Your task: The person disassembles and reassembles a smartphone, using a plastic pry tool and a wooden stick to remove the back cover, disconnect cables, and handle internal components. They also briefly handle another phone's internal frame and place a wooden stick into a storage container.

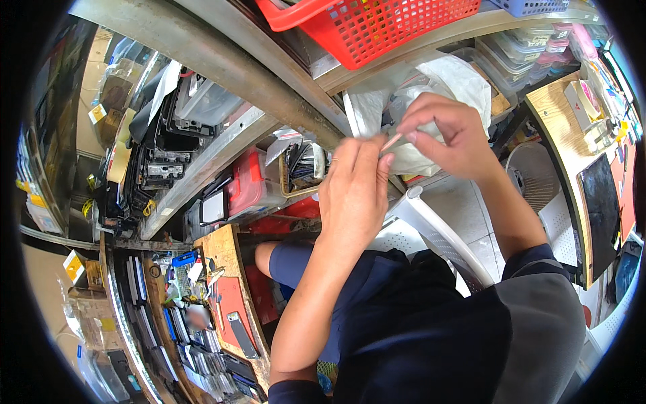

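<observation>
Thin pale pink strip [392,141] sits pinched between both hands: right hand [447,135] grips its upper end, left hand [353,192] its lower, before a white plastic bag [457,77].

A red mesh basket [377,27] is seen on the upper shelf [222,64], with stacked clear lidded containers [521,54] to its right. A red box [245,182] is lodged beneath the shelf. A white plastic chair [437,232] is placed below. Flat dark devices [195,350] are laid in rows on the wooden table [225,252] at lower left.
</observation>
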Motion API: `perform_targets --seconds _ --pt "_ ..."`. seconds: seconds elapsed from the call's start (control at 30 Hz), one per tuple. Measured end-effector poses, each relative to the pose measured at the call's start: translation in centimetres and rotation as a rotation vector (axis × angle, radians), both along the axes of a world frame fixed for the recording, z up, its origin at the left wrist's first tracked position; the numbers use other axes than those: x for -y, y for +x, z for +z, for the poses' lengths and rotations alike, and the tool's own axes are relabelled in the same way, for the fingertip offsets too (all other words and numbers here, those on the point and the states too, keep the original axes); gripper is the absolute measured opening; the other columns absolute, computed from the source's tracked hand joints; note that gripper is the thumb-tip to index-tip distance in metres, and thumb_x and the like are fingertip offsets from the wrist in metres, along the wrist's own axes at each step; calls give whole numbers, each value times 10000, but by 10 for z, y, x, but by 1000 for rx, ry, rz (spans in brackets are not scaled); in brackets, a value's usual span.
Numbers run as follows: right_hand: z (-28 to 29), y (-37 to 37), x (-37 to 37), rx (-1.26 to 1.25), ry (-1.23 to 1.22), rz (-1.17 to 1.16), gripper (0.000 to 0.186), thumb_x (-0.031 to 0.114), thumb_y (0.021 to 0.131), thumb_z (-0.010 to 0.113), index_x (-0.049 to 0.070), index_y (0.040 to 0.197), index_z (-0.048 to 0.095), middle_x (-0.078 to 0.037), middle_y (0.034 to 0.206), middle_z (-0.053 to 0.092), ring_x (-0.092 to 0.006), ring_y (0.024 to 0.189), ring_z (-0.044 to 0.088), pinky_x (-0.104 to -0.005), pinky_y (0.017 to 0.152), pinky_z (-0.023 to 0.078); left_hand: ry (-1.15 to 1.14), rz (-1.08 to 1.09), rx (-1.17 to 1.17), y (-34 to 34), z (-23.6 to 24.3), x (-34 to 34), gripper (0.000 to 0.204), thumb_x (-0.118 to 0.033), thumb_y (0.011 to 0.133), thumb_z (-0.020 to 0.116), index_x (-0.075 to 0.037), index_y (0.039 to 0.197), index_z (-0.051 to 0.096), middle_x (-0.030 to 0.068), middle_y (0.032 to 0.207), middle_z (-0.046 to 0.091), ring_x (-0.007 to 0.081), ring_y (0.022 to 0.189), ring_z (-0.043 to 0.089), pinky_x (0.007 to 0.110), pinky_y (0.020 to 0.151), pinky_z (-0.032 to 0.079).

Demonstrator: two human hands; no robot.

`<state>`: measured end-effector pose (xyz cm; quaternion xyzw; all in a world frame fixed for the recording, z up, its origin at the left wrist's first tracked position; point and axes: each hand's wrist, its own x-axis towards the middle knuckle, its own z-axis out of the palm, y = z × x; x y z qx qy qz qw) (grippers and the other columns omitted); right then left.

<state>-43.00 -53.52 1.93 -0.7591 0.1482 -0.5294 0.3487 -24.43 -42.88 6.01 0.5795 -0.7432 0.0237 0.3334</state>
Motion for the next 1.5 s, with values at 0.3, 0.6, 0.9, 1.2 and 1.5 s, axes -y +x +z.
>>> perform_targets --seconds 0.3,0.6,0.9,1.2,1.5 --pt "-36 -9 -2 -840 275 441 598 28 989 602 41 1583 535 -263 1364 719 -456 1236 689 -444 1021 553 82 428 -240 80 -29 -85 321 -258 1184 441 -29 1000 571 84 686 553 171 606 541 365 589 461" --pt "-108 99 130 -1206 89 -358 801 128 970 631 44 1702 317 -263 1683 444 -478 1494 494 -494 1262 367 180 850 -916 103 -193 -277 429 -340 1203 402 -64 901 532 16 650 495 115 551 465 320 533 425" --pt "15 14 80 -1120 -49 -17 328 250 1005 679 -70 1005 753 -283 941 726 -455 929 690 -488 886 539 -406 1220 -1503 87 -271 -377 345 -420 1187 481 -93 1226 581 -22 678 490 98 590 513 273 563 489" --pt "87 165 -38 -1305 -203 620 368 254 975 729 -54 1177 724 -246 945 771 -385 853 763 -478 811 587 -141 1322 -956 190 -308 -309 381 -316 1141 530 -14 1013 723 139 947 701 259 936 682 385 857 536" --pt "-54 253 45 -1644 -765 -303 442 429 1028 660 2 1005 774 -307 1000 768 -517 976 742 -583 883 597 -250 1140 -1413 153 -317 -324 192 -139 1148 524 -5 1269 588 119 953 738 188 815 721 370 781 604"
